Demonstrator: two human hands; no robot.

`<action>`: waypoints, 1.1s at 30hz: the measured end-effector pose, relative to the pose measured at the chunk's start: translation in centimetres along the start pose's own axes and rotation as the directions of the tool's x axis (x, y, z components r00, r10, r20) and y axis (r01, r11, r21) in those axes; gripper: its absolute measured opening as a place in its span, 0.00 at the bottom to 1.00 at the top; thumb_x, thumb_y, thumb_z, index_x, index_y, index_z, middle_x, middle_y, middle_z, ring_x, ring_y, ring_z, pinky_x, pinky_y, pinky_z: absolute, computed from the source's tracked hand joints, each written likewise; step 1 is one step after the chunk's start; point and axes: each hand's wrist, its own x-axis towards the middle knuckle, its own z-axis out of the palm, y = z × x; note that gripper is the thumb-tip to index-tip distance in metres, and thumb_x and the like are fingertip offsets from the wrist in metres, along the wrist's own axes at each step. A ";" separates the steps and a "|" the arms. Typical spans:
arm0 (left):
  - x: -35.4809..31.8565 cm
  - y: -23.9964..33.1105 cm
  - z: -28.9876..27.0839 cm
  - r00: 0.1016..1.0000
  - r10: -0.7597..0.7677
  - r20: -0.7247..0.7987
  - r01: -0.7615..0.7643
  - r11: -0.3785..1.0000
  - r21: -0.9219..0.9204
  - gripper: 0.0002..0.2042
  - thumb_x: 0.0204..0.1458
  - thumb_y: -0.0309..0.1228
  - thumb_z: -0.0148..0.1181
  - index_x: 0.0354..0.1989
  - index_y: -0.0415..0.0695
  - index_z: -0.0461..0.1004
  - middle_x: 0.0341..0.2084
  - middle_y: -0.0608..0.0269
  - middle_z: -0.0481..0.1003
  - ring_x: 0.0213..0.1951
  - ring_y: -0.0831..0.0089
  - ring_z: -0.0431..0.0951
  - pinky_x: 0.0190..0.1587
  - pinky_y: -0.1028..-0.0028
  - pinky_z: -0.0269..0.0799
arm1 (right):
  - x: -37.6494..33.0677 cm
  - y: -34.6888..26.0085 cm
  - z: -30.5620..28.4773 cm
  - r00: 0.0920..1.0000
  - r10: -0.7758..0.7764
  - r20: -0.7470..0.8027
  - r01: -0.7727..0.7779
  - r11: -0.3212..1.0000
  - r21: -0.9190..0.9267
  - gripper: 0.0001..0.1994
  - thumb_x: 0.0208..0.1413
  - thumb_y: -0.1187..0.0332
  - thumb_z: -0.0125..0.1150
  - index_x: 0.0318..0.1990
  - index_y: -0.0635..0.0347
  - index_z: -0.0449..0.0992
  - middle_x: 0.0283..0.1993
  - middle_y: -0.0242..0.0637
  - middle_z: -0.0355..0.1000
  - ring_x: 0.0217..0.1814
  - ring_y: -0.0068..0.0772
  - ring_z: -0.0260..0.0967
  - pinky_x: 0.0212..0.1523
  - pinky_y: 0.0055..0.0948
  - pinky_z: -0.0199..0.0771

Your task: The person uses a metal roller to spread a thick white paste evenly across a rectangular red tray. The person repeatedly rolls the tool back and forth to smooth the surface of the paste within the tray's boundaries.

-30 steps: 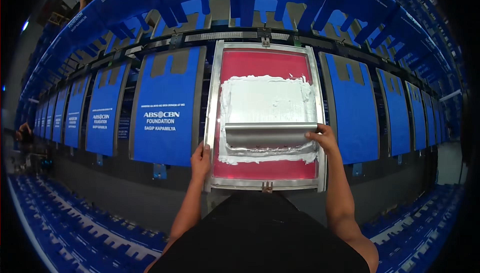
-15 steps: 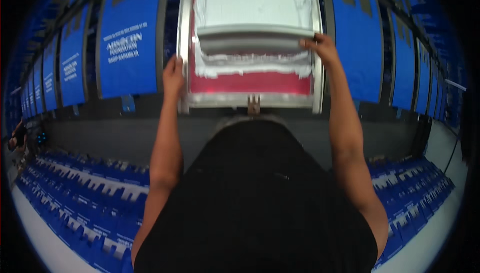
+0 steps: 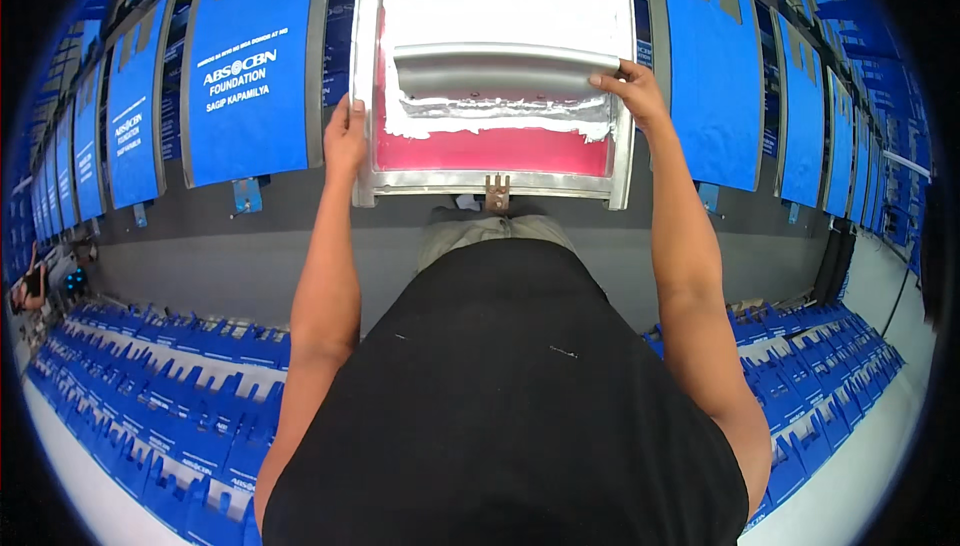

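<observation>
In front of me lies a screen printing frame (image 3: 365, 86) with metal rails and red mesh. White ink (image 3: 490, 1) covers much of the mesh in a thick, ragged-edged layer. A wide grey metal squeegee (image 3: 500, 68) rests crosswise on the mesh, with smeared ink along its near side. Its right end is pinched in my right hand (image 3: 640, 98), thumb on the near face. At the left rail, my left hand (image 3: 346, 136) has its fingers closed on the frame's edge; part of that grip is hidden.
Blue bags (image 3: 250, 76) with white print lie flat on boards in a row to the left. More blue bags (image 3: 710, 76) continue to the right. A metal bracket (image 3: 497, 193) sits at the frame's near edge. Behind me, several rows of blue bags (image 3: 190, 416) cover the floor.
The frame, squeegee and both hands appear slightly farther up and left in the picture. Both hands keep the same hold. The picture is brighter and sharper.
</observation>
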 end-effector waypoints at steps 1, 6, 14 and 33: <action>0.0 -0.1 -0.1 1.000 0.017 0.011 -0.018 0.987 0.157 0.24 0.59 0.44 0.53 0.58 0.39 0.69 0.50 0.50 0.73 0.51 0.62 0.72 0.55 0.69 0.65 | 0.1 0.2 -0.3 1.000 -0.008 -0.003 0.008 1.000 -0.012 0.19 0.41 0.67 0.74 0.41 0.69 0.78 0.35 0.37 0.77 0.38 0.24 0.71 0.43 0.25 0.69; -2.5 7.6 -1.8 0.832 0.525 0.179 -0.548 0.728 0.412 0.30 0.45 0.46 0.68 0.53 0.40 0.70 0.47 0.50 0.70 0.51 0.52 0.68 0.56 0.58 0.62 | -4.6 -4.1 1.0 0.974 -0.158 0.163 0.226 0.652 -0.724 0.19 0.38 0.67 0.69 0.42 0.61 0.77 0.36 0.40 0.77 0.41 0.38 0.74 0.55 0.34 0.66; 0.4 15.5 2.6 0.675 0.333 0.658 -0.725 0.465 0.509 0.07 0.39 0.29 0.65 0.27 0.44 0.75 0.24 0.52 0.75 0.34 0.53 0.76 0.38 0.57 0.71 | -5.3 -7.7 3.9 0.968 -0.105 0.226 0.249 0.467 -0.848 0.17 0.37 0.77 0.57 0.40 0.55 0.77 0.31 0.45 0.75 0.42 0.49 0.72 0.47 0.45 0.69; -4.8 12.8 2.0 0.740 0.355 0.572 -0.659 0.556 0.507 0.15 0.32 0.26 0.66 0.32 0.43 0.74 0.29 0.58 0.75 0.37 0.57 0.74 0.43 0.60 0.66 | -8.2 -7.2 4.6 0.952 -0.178 0.248 0.302 0.437 -0.848 0.18 0.37 0.77 0.59 0.42 0.57 0.77 0.37 0.40 0.75 0.45 0.44 0.71 0.63 0.54 0.56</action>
